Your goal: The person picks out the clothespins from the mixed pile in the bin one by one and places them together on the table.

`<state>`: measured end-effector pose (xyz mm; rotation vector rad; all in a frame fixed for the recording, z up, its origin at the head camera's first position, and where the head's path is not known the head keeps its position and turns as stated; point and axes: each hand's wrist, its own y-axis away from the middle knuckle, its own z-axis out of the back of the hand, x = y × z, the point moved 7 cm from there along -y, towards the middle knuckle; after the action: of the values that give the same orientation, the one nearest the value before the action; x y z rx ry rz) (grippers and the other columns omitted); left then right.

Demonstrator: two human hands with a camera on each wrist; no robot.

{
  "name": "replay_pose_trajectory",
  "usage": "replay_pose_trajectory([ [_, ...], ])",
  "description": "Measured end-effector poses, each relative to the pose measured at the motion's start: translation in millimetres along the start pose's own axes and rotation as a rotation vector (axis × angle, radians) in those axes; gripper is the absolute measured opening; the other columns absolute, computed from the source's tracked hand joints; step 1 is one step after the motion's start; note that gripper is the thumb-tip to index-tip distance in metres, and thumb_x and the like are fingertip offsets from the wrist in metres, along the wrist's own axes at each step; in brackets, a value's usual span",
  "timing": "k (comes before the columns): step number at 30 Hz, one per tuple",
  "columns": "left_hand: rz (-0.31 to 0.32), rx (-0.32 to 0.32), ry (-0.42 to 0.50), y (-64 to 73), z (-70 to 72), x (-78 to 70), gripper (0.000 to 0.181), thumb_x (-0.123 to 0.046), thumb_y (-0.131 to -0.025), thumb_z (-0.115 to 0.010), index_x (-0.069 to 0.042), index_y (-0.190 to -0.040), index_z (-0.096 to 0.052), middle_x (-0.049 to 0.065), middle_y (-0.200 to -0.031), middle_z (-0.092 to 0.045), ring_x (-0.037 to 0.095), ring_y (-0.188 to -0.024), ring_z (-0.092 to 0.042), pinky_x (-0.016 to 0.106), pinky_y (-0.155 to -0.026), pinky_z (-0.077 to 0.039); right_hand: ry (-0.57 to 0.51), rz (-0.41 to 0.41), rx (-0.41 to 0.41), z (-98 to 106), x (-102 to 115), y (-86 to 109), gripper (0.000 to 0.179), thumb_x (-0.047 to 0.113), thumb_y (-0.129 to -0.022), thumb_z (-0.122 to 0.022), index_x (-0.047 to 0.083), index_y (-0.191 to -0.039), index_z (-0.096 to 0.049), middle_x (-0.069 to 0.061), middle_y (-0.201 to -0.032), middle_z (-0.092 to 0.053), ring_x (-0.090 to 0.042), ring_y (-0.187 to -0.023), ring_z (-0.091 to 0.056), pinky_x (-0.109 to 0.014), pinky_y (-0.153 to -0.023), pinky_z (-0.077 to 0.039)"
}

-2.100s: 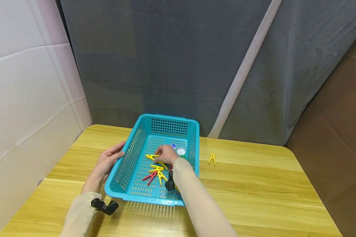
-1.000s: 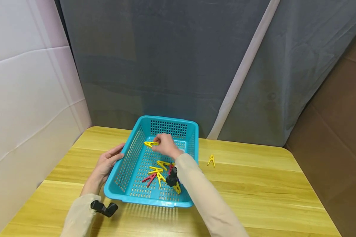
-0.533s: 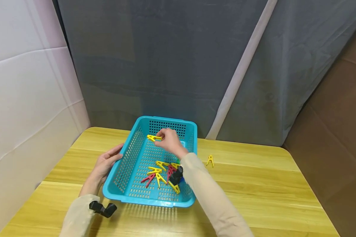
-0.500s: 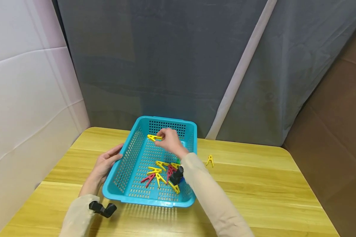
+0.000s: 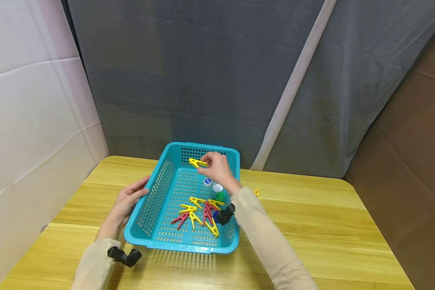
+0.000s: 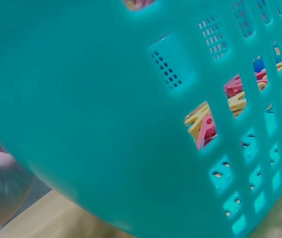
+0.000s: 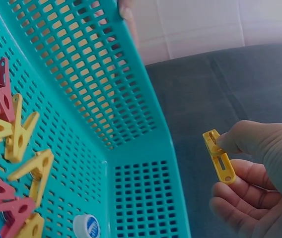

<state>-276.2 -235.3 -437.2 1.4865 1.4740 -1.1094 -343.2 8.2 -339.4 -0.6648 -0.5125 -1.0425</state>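
Observation:
My right hand pinches a yellow clothespin between thumb and fingers, above the far end of a turquoise plastic basket. In the right wrist view this clothespin stands clear of the basket's wall. My left hand holds the basket's left side, thumb at the rim and fingers against the outer wall, partly hidden. Inside, yellow clothespins and red clothespins lie in a loose group towards the near end. Blue-and-white, white, green and blue caps lie along the right.
A single yellow clothespin lies on the wooden table right of the basket, partly hidden by my right sleeve. A grey curtain hangs behind the table. White sheeting stands to the left, a brown panel to the right.
My right hand has picked a yellow clothespin from the basket's floor, lifted it and moved it towards the far right. The caps are uncovered now. My left hand keeps its hold.

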Motion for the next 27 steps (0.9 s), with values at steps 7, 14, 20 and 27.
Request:
replay_pose_trajectory([
  [7,0.019,0.004,0.005,0.2,1.1,0.9,0.037,0.003,-0.091,-0.056,-0.020,-0.118,-0.066,-0.013,-0.106,-0.066,0.007,-0.093,-0.064,0.024,-0.074,-0.055,0.013,0.025,-0.056,15,-4,4.1,0.024,0.013,-0.080,-0.074,0.002,-0.100,-0.067,-0.010,-0.094,-0.061,-0.019,-0.080,-0.057,-0.025,-0.070,-0.050],
  [14,0.023,-0.005,-0.005,0.3,2.4,1.2,0.037,0.003,-0.091,-0.056,-0.018,-0.120,-0.065,-0.014,-0.106,-0.066,0.006,-0.094,-0.064,0.023,-0.074,-0.055,0.020,0.030,-0.116,29,-15,13.7,0.022,0.012,-0.079,-0.074,0.001,-0.098,-0.067,-0.010,-0.089,-0.061,-0.020,-0.077,-0.057,-0.027,-0.070,-0.051],
  [20,0.014,-0.009,-0.004,1.0,2.4,0.0,0.037,0.004,-0.091,-0.055,-0.019,-0.118,-0.066,-0.014,-0.106,-0.066,0.005,-0.094,-0.064,0.022,-0.075,-0.055,0.018,0.016,-0.153,42,-23,22.7,0.023,0.011,-0.079,-0.074,0.000,-0.098,-0.067,-0.011,-0.090,-0.061,-0.022,-0.078,-0.059,-0.030,-0.071,-0.053],
  [27,0.013,-0.014,0.006,1.4,2.9,0.3,0.037,0.005,-0.091,-0.055,-0.019,-0.117,-0.066,-0.013,-0.105,-0.066,0.005,-0.094,-0.064,0.022,-0.074,-0.055,0.022,-0.007,-0.203,59,-34,32.4,0.023,0.010,-0.078,-0.074,-0.002,-0.096,-0.067,-0.012,-0.088,-0.060,-0.022,-0.075,-0.059,-0.031,-0.071,-0.054],
])
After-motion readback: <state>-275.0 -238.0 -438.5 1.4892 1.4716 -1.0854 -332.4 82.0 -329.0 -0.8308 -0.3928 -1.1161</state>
